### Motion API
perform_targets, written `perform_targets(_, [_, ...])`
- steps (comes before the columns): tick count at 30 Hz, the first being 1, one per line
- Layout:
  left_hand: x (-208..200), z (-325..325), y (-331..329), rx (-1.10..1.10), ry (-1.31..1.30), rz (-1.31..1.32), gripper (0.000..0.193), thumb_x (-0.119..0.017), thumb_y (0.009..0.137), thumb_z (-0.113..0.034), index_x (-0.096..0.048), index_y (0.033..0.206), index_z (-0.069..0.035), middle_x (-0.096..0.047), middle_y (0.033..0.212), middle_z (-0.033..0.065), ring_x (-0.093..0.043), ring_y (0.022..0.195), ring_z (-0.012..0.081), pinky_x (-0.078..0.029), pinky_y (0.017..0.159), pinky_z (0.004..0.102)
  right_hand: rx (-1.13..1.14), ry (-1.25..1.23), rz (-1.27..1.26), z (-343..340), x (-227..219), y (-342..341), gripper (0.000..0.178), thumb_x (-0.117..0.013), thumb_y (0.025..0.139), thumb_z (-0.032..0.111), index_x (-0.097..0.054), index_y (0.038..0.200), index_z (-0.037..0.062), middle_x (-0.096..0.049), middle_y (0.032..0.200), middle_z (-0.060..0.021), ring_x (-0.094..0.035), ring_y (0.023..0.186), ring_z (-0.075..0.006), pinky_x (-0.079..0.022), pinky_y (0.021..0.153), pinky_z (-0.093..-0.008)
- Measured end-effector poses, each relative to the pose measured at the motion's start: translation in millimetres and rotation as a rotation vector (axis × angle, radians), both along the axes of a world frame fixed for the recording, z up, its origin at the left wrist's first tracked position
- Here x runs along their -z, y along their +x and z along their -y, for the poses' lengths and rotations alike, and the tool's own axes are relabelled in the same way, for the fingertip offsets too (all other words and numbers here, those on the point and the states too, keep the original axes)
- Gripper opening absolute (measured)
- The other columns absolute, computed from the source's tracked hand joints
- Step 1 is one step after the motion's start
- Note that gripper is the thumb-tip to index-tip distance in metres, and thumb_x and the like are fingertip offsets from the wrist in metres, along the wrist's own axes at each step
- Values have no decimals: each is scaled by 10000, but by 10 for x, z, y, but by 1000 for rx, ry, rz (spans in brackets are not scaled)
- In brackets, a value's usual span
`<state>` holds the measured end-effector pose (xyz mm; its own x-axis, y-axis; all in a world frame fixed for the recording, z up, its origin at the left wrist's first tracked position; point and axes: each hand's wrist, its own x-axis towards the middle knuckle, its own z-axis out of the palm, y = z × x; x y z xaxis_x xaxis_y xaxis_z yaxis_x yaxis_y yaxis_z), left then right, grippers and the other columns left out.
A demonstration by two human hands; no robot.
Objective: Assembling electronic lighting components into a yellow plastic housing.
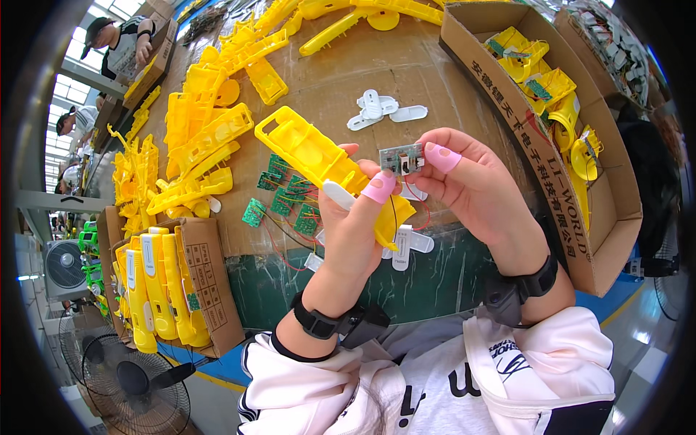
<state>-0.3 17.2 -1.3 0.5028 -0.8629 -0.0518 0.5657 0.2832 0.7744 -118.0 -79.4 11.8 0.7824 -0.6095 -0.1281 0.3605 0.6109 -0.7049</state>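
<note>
My left hand point(349, 228) is closed round a long yellow plastic housing point(308, 148), tilted with its open, ribbed side up. A white oval piece point(338, 194) shows beside the left thumb. Between the thumb and fingers of my right hand point(471, 181) is a small circuit board point(397, 158) with a dark component on it. The left thumb meets the board's lower left edge. Thin red and black wires hang below it. Pink finger covers sit on the left thumb and on a right-hand digit. Green circuit boards point(296, 190) with wires lie left of my left hand.
White oval plastic parts point(373, 107) lie beyond my hands, and more point(407, 243) lie below. Yellow housings point(206, 123) are heaped at the left. Cardboard boxes with yellow parts stand at the right point(500, 119) and lower left point(214, 283). A fan point(130, 373) and other people are farther left.
</note>
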Motion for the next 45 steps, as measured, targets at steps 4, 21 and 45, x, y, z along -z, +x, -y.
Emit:
perform_targets(4, [8,12,-28,-4,-4,0,448,-572,788,-15,-318,1150,-85,-525,846,15,-551,786,118,-478,682,272,-41,97,23,36,25,-19,132,-541,845,99,-569,950,24,-590,891,-63,-596,845,-158,-492,798,-260])
perform_targets(21, [-109,-27,38,179,75,-69,476,-579,725,-181,-384,1149,-89,-535,854,76,-574,740,174,-510,646,324,-37,-533,-164,169,-158,-170,214,-495,870,122,-570,1052,40,-579,1025,-73,-568,907,-145,-456,769,-242])
perform_targets(45, [-25,27,124,119,-87,-191,424,-371,830,-352,-406,1144,-70,-493,978,69,-491,911,180,-388,813,332,-17,-423,-177,-22,-71,-52,189,-566,824,29,-548,998,-42,-595,906,-53,-573,778,-67,-471,691,-183])
